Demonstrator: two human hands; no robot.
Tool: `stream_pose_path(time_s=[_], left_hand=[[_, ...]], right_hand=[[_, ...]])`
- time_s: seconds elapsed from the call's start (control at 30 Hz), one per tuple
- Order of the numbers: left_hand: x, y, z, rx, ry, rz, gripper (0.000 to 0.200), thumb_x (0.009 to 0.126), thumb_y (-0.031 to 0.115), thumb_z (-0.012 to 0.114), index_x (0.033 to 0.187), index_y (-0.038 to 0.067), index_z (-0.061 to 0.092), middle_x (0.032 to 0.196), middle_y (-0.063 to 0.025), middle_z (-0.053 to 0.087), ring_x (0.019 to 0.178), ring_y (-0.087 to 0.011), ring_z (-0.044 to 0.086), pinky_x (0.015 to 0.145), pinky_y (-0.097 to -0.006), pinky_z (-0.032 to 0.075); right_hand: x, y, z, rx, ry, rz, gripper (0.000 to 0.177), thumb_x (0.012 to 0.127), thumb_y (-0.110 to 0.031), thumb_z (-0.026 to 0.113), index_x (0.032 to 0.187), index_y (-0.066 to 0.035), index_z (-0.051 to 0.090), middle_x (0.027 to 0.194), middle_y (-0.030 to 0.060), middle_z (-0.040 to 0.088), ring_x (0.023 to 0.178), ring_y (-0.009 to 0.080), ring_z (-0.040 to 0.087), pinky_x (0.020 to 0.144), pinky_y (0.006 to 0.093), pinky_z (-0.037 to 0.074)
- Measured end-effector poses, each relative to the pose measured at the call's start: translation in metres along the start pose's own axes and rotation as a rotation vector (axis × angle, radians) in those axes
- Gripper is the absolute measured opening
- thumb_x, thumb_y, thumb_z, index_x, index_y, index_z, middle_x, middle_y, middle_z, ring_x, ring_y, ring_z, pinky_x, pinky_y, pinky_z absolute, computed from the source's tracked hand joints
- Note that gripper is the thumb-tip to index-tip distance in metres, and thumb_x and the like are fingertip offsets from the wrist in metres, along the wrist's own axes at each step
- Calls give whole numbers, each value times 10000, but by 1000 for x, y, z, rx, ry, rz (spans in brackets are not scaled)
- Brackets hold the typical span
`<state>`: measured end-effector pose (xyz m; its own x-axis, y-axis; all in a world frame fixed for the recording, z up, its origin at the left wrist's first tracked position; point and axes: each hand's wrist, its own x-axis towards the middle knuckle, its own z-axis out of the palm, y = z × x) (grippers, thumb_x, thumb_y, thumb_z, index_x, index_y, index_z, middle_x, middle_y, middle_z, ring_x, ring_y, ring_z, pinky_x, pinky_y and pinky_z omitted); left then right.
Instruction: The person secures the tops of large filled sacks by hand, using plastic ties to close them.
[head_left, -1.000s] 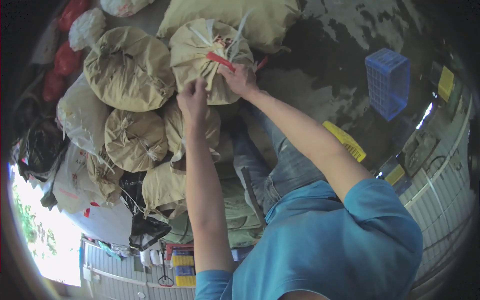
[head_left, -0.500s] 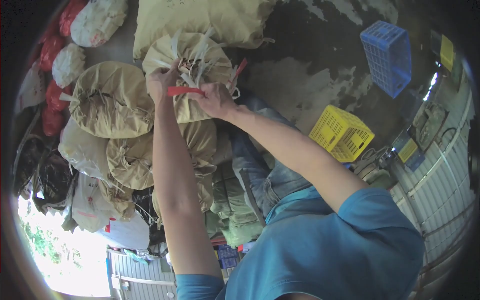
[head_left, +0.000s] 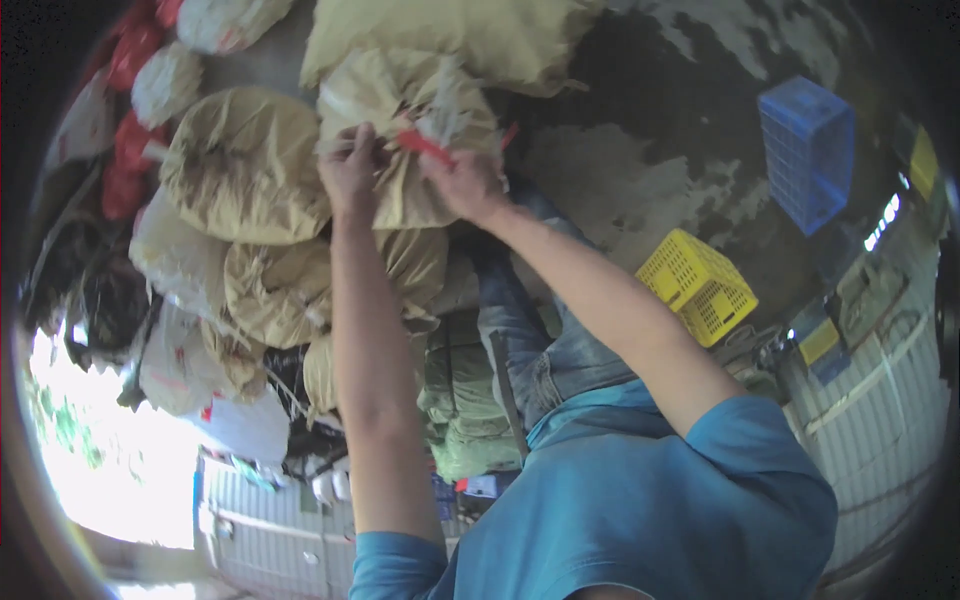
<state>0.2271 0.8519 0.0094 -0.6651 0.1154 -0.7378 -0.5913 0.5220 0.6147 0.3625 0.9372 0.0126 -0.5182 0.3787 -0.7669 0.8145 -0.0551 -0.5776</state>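
I see the dark, patchy floor (head_left: 650, 140) taking up much of the upper right of the head view, and beyond my hands a large tan sack (head_left: 450, 35) lies across the top. Just below it, and nearest my hands, sits the gathered sack (head_left: 400, 205), its puckered mouth facing up toward the camera. To its left is a round tan sack (head_left: 245, 165), with a smaller tan sack (head_left: 275, 290) below that one. Green bundles (head_left: 465, 385) are stacked low in the middle, beside my jeans-clad leg (head_left: 515, 310). Well apart on the right, the blue crate (head_left: 805, 155) is farther out, and the yellow crate (head_left: 672, 268) is nearer to my right forearm. Red bags (head_left: 125, 155) and a whitish bag (head_left: 166, 85) lie at the upper left. My right hand (head_left: 468, 185) is over the lower right of the gathered sack, its fingers closed on one end of a red piece (head_left: 425, 148). My left hand (head_left: 352, 170) is at the sack's left side, fingers bent and fairly narrow; blur keeps me from telling whether they pinch anything. Pale strips (head_left: 443, 110) stand up at the sack's mouth, just above the red piece.
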Motion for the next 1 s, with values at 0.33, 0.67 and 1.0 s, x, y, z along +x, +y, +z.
stream_pose_path(time_s=[0.33, 0.67, 1.0], left_hand=[[-40, -17, -8, -342, 88, -122, 230, 894, 219, 703, 810, 8, 673, 845, -80, 634, 624, -200, 650, 665, -335, 558], [-24, -18, -22, -848, -50, -111, 217, 831, 85, 781, 964, -51, 676, 840, -164, 693, 669, -244, 674, 601, -326, 582], [-41, -38, -13, -572, 51, -40, 112, 889, 46, 640, 972, -8, 693, 739, -81, 666, 597, -146, 636, 615, -260, 559]], right_hand=[[19, 18, -13, 201, -55, 25, 341, 906, -433, 597, 664, -203, 664, 568, -81, 474, 557, 82, 457, 595, 280, 361], [13, 3, -14, 255, -67, -17, 389, 957, -482, 563, 787, -176, 729, 597, -82, 453, 613, 87, 460, 684, 279, 383], [3, -13, -5, 91, -185, -201, 360, 989, -455, 562, 948, -150, 747, 686, -60, 503, 687, 96, 489, 678, 269, 392]])
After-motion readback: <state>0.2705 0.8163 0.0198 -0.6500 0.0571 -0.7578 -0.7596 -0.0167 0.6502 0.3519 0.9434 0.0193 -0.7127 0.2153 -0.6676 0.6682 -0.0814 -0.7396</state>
